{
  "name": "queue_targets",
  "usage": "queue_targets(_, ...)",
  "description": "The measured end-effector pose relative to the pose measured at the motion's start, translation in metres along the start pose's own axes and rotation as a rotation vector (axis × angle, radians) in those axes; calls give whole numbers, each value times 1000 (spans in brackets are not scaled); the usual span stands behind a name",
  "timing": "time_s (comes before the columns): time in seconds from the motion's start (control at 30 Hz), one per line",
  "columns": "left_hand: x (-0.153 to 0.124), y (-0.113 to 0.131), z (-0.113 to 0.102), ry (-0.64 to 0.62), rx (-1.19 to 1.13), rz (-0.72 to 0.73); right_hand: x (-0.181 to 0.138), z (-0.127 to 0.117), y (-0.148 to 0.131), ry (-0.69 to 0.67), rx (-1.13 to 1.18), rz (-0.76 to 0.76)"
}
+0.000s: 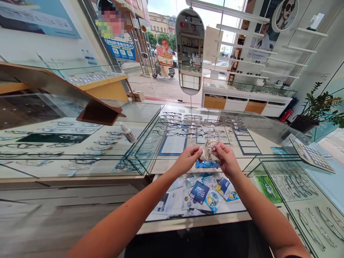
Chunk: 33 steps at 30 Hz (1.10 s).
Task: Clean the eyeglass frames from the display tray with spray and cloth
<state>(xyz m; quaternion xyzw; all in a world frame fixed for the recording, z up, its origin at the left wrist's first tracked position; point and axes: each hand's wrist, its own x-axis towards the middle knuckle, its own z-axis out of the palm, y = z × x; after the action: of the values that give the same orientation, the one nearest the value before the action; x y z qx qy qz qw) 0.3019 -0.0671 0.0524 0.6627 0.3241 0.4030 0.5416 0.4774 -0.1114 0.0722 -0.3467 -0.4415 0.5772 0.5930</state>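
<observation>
My left hand [189, 158] is closed, its fingertips pinching a crumpled beige cloth [206, 154]. Opposite it, my right hand [228, 159] grips a thin-framed pair of eyeglasses [213, 135] at the cloth's right side. One round rim shows above the cloth; the rest of the frame is partly hidden by cloth and fingers. Just beyond my hands, rows of eyeglasses [191, 125] lie on the glass counter [158, 172]. Below the hands is a blue packet [204, 164], partly covered.
A white spray bottle [127, 132] stands on the left counter. Leaflets [200, 191] and a pen lie under my forearms. To the right are a calculator [313, 154] and a glass case [292, 186] of eyeglasses. A brown wooden stand [99, 109] juts in from the left.
</observation>
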Motion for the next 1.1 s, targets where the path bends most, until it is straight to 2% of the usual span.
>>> queue_targets(0.23, -1, -6, 18, -33, -74, -96, -4, 2, 13, -157, -84, -21)
queue_targets(0.37, -2, -9, 23, -70, -116, -106, -5, 0, 12, -143, -76, -6)
queue_targets(0.47, -3, -10, 19, -131, -38, -107, -4, -2, 6, -123, -21, 19)
queue_targets(0.5, -4, -9, 16, -100, 8, -96, -3, -2, 4, -99, -14, 15)
queue_targets(0.53, -5, -8, 13, -22, 68, -68, -2, -3, 2, -73, -12, 9)
queue_targets(0.6, -7, -5, 4, 225, 226, 64, 0, -5, -2, -36, -7, 6)
queue_targets(0.67, -9, -1, -5, 419, 392, 291, 2, -6, -4, -60, -14, 44)
queue_targets(0.7, -10, 2, -9, 446, 463, 412, 3, -7, -4, -90, -26, 69)
queue_targets(0.77, -12, 7, -14, 393, 560, 609, 3, -6, -4, -165, -61, 104)
queue_targets(0.83, -12, 12, -17, 304, 630, 711, 3, -6, -3, -234, -90, 122)
queue_targets(0.97, -11, 14, -19, 196, 690, 754, 2, -7, -1, -275, -101, 140)
queue_targets(1.1, -10, 13, -22, 203, 690, 756, 2, -8, -1, -264, -118, 122)
